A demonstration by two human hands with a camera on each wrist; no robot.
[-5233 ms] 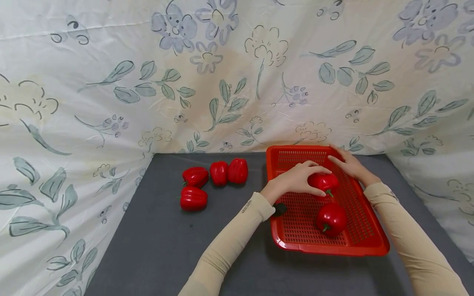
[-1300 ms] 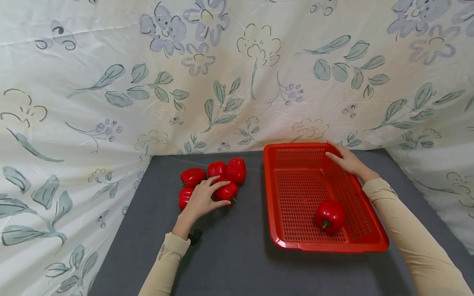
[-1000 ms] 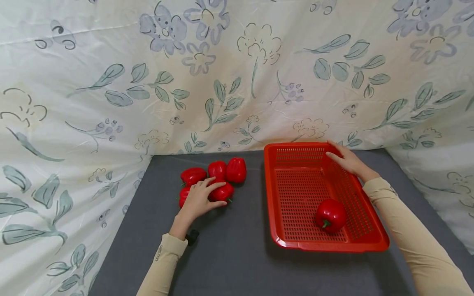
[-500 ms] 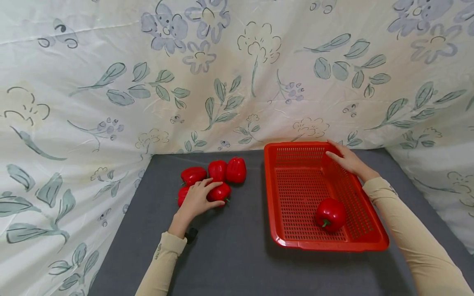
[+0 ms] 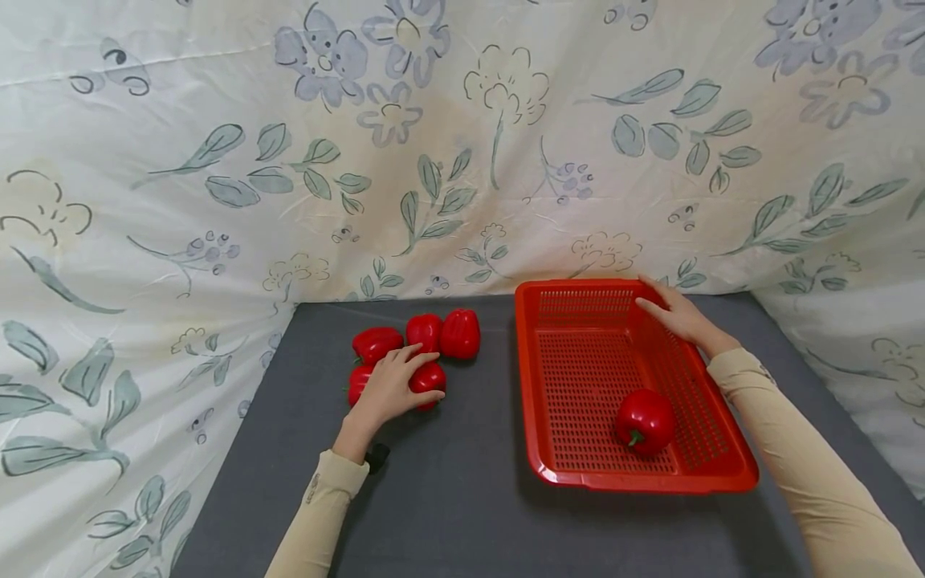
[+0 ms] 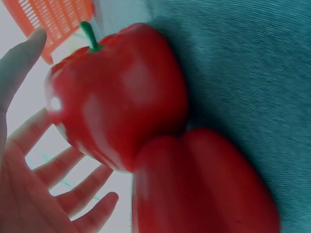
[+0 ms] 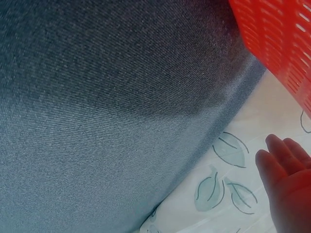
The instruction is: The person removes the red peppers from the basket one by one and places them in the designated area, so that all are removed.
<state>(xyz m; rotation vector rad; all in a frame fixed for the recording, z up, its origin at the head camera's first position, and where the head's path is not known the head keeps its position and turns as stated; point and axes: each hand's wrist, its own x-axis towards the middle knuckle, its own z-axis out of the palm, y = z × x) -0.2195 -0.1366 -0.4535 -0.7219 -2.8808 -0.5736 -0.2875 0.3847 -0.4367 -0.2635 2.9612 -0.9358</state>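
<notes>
At the left of the table, my left hand point(image 5: 390, 389) is spread around a glossy red bell pepper point(image 5: 428, 376) with a green stem. In the left wrist view its fingers point(image 6: 73, 194) are relaxed beside the pepper, the thumb standing off it. That pepper touches another bell pepper point(image 6: 204, 189), mostly covered by the hand in the head view. Behind them lie three more bell peppers point(image 5: 424, 329). My right hand point(image 5: 682, 317) straddles the right rim of a red plastic basket point(image 5: 650, 483), thumb inside; its fingers look straight outside the wall in the right wrist view.
One red bell pepper point(image 5: 645, 421) lies in the front right of the basket. A dark grey cloth point(image 5: 462, 522) covers the table. Floral fabric point(image 5: 506, 160) hangs along the back and both sides. A small black device point(image 5: 377, 457) sits at the left wrist.
My left hand has carried one pepper from the basket to the group at left, then shifted it slightly left; its fingers now look looser around it. My right hand stays on the basket rim.
</notes>
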